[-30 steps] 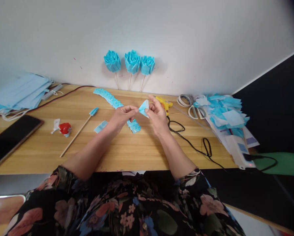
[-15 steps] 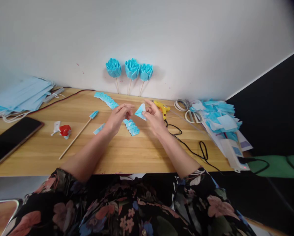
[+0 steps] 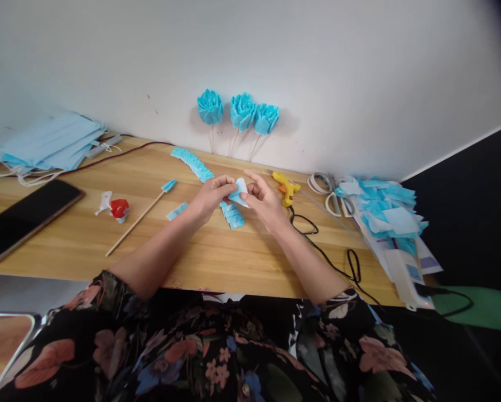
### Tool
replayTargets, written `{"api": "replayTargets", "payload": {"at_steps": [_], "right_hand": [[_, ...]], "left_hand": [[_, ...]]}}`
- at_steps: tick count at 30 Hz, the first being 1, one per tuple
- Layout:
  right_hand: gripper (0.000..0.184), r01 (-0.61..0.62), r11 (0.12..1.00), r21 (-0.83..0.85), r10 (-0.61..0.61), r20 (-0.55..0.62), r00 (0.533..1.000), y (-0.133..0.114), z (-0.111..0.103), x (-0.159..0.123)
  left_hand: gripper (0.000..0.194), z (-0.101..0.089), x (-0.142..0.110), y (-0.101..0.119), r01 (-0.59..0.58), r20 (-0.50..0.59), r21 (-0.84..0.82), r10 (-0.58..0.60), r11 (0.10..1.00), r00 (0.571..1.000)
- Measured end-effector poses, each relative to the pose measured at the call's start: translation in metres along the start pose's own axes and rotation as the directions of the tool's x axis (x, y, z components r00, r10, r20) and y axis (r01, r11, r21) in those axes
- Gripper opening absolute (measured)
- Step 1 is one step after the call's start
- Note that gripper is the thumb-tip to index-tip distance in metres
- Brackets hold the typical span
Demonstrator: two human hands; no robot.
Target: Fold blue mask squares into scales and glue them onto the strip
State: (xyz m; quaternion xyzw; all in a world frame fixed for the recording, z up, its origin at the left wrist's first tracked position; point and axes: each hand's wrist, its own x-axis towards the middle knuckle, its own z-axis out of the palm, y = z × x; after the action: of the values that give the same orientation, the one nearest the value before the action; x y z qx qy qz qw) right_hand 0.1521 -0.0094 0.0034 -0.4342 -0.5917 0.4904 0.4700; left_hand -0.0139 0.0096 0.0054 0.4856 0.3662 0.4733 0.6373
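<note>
A small folded piece of blue and white mask fabric (image 3: pixel 239 192) is held up between my two hands over the table. My left hand (image 3: pixel 215 195) pinches its left edge, and my right hand (image 3: pixel 264 200) grips the right side with the thumb in front. Beneath my hands runs a row of overlapping folded blue pieces (image 3: pixel 193 162), partly hidden by my left hand. A wooden stick with a blue tip (image 3: pixel 140 218) lies left of my left forearm, and a flat blue scrap (image 3: pixel 177 210) rests near that forearm.
Three blue fabric flowers (image 3: pixel 242 111) on sticks lean against the wall. A yellow glue gun (image 3: pixel 285 188), scissors (image 3: pixel 338 204) and a pile of blue pieces (image 3: pixel 390 209) lie right. A power strip (image 3: pixel 407 279), phone (image 3: pixel 30 218), red-wrapped item (image 3: pixel 119 209) and face masks (image 3: pixel 53 142) are around.
My left hand has moved right and taken hold of the folded fabric, which only my right hand held before. The view has shifted, so the table appears turned a little.
</note>
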Motion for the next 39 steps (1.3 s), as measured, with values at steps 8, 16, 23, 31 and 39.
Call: {"api": "replayTargets", "payload": {"at_steps": [8,16,23,31,39], "right_hand": [[0.043,0.185,0.979,-0.081,-0.195,-0.144,0.97,0.018,-0.028,-0.004],[0.038,0.403,0.735,-0.545,-0.465,0.028,0.885,0.014,-0.029,-0.011],[0.025,0.49,0.629,-0.603,-0.532,0.126,0.837,0.008,-0.026,-0.012],[0.017,0.495,0.61,-0.618,-0.542,0.131,0.83,0.012,-0.026,-0.01],[0.024,0.465,0.729,-0.502,-0.472,0.122,0.873,0.004,-0.028,-0.016]], "left_hand": [[0.013,-0.003,0.0,0.0,0.031,-0.056,-0.078,-0.036,0.996,0.998],[0.014,-0.001,-0.001,-0.001,0.072,0.008,-0.122,-0.071,0.99,0.997],[0.015,0.001,-0.001,-0.005,0.085,0.021,-0.123,-0.083,0.989,0.996],[0.019,0.002,-0.001,-0.004,0.074,0.045,-0.156,-0.068,0.985,0.997],[0.04,0.003,-0.002,-0.005,0.013,0.072,-0.098,-0.006,0.995,0.997]]}}
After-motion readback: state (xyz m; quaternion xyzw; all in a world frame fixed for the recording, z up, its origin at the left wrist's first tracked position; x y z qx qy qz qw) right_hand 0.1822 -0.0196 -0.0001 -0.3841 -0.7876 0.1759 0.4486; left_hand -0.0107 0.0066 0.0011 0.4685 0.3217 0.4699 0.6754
